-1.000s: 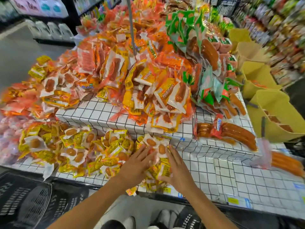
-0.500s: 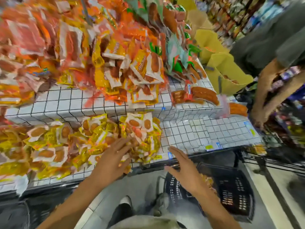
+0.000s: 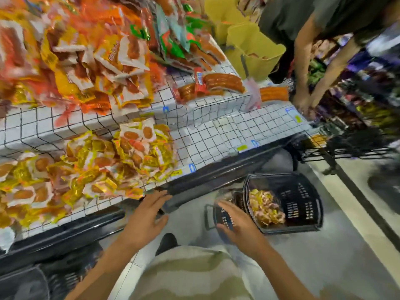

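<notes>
Right hand (image 3: 237,224): fingers spread, holding nothing, over the near rim of the basket (image 3: 307,182).
Left hand (image 3: 147,215): fingers spread and empty, by the black front edge of the surface (image 3: 216,135).
Basket: on the floor (image 3: 313,267), below the surface's edge, a loose heap of packets (image 3: 266,210) inside; motion blur hides how many.
Pile (image 3: 138,152): yellow packets heaped on the lower tier, reaching its front edge.
Risk, grab: the wrappers look slick, so a wide handful could shed packets onto the floor.
Risk, pile: the left hand or forearm brushing the edge could drag the pile off.
Risk, aisle: another person's arms (image 3: 309,83) work at a cart (image 3: 350,146) nearby, and the basket could get kicked.
</notes>
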A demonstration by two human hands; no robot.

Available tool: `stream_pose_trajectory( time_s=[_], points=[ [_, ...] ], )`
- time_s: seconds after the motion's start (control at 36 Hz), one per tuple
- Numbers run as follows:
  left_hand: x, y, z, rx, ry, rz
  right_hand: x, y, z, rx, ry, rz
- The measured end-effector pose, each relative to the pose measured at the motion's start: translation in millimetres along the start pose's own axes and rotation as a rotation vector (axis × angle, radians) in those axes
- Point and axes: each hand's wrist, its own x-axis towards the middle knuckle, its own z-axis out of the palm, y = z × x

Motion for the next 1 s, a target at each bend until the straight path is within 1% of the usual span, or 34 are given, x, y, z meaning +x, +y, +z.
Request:
stream_pose_trajectory(
  time_s=[0.08,0.17,0.28,0.44,0.53,0.61,0.69,0.78,1.0],
  points=[
    [11.4,35.0,28.0,0.045,-0.072,0.045,-29.9,33.8,-15.2,0.056,0.046,0.066],
    [23.9,75.6,57.8,0.070,-0.140,0.102,-63.8,72.5,-31.6,0.060,0.110,0.150],
    [40.5,124.2,103.4,0.094,-0.203,0.152,-111.9,119.0,-55.0,0.158,0.189,0.240],
    [59.9,187.9,160.3,0.122,-0.306,0.217,-176.9,165.0,-87.6,0.232,0.294,0.372],
    [68.5,212.3,182.1,0.120,-0.334,0.246,-199.7,185.6,-94.3,0.246,0.298,0.449],
    [80.4,229.3,204.9,0.134,-0.368,0.283,-211.4,206.1,-99.0,0.265,0.294,0.512],
    [96.7,238.2,224.9,0.163,-0.450,0.294,-214.4,224.0,-102.6,0.282,0.276,0.573],
    [116.4,245.5,238.5,0.150,-0.498,0.326,-213.4,238.6,-108.3,0.321,0.271,0.634],
    [183.7,255.0,266.8,0.141,-0.567,0.303,-192.1,264.1,-136.1,0.345,0.279,0.774]
  ],
)
